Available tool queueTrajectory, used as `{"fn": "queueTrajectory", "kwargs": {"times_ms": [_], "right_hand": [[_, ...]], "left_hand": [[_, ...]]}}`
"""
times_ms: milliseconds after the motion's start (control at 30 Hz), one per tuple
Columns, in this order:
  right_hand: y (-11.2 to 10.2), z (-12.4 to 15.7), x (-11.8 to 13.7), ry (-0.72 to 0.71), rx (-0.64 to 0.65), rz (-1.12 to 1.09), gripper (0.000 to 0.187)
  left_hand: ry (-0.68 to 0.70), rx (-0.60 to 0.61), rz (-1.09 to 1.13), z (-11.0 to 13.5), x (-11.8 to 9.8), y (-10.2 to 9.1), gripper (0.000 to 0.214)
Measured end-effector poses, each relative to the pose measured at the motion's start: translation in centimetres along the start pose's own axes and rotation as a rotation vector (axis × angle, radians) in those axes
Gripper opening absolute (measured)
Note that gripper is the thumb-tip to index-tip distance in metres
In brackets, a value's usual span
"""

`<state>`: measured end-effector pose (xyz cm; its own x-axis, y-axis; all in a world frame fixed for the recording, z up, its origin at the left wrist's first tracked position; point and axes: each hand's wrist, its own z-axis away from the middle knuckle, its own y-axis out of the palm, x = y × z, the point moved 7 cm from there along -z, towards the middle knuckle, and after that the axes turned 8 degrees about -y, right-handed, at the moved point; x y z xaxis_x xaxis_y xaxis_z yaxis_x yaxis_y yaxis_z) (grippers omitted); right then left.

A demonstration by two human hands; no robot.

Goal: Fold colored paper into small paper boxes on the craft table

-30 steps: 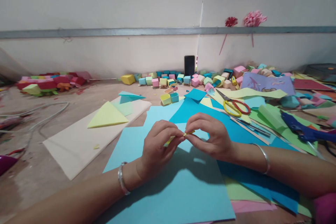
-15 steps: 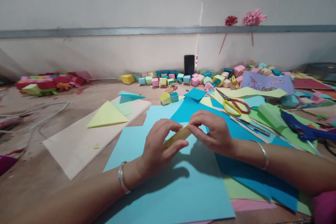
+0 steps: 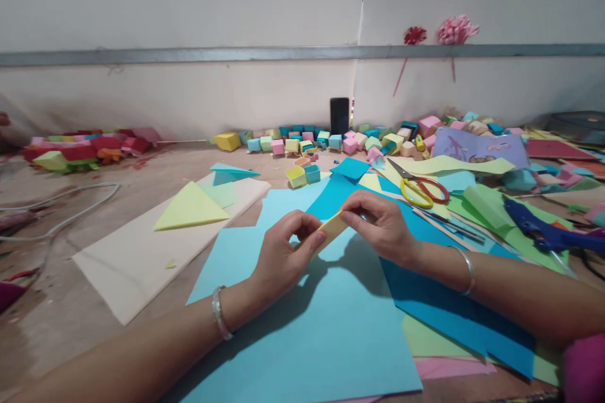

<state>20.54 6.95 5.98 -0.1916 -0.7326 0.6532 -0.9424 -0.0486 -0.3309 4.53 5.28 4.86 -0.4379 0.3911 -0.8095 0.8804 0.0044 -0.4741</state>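
A narrow folded strip of yellow paper (image 3: 331,231) is held between both hands, tilted up to the right. My left hand (image 3: 288,249) pinches its lower left end between thumb and fingers. At the upper right end, my right hand (image 3: 378,227) grips it with thumb and fingertips; the fingers hide that end. Beneath the hands lies a large light blue sheet (image 3: 326,340), with their shadows on it. Just beyond them stand a small open yellow paper box (image 3: 297,177) and a blue paper box (image 3: 312,173).
Scissors (image 3: 418,189), a blue glue gun (image 3: 543,230) and coloured sheets lie at right. A yellow paper triangle (image 3: 191,208) rests on a cream sheet (image 3: 113,271) at left. A phone (image 3: 339,115) leans on the wall behind several paper cubes (image 3: 278,147). A white cable (image 3: 85,211) runs left.
My left thumb has moved up and closed onto the yellow strip, which was lying in a looser hold. The right hand has shifted slightly up, still pinching the strip's end.
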Motion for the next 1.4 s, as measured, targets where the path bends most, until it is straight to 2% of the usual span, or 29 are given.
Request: {"fn": "queueTrajectory", "kwargs": {"times_ms": [233,400,500,733,833,1000,1233,1400], "right_hand": [[0.9,0.2,0.7,-0.019,0.092,-0.010,0.009],[1.4,0.3,1.7,-0.130,0.143,0.042,0.005],[1.5,0.4,2.1,-0.164,0.166,0.063,0.007],[1.7,0.6,2.4,-0.134,0.237,0.003,0.011],[1.8,0.4,2.0,-0.083,0.238,-0.023,0.011],[1.7,0.3,-0.3,0.160,0.196,-0.034,0.023],[1.5,0.6,-1.1,0.225,0.193,-0.007,0.031],[2.3,0.9,-2.7,0.436,0.208,-0.215,0.035]], "left_hand": [[0.092,-0.011,-0.059,0.4,-1.3,-0.2,0.016],[0.099,-0.024,-0.040,0.4,-1.5,-0.3,0.018],[0.138,0.018,-0.043,0.5,-1.9,0.1,0.018],[0.174,0.136,-0.108,0.9,-2.4,1.0,0.015],[0.154,0.116,-0.099,0.9,-2.3,0.8,0.016],[-0.068,0.023,0.035,0.4,-0.6,0.0,0.022],[-0.220,0.089,0.201,0.0,1.2,0.5,0.024],[-0.256,0.064,0.230,-0.2,1.9,0.2,0.026]]}}
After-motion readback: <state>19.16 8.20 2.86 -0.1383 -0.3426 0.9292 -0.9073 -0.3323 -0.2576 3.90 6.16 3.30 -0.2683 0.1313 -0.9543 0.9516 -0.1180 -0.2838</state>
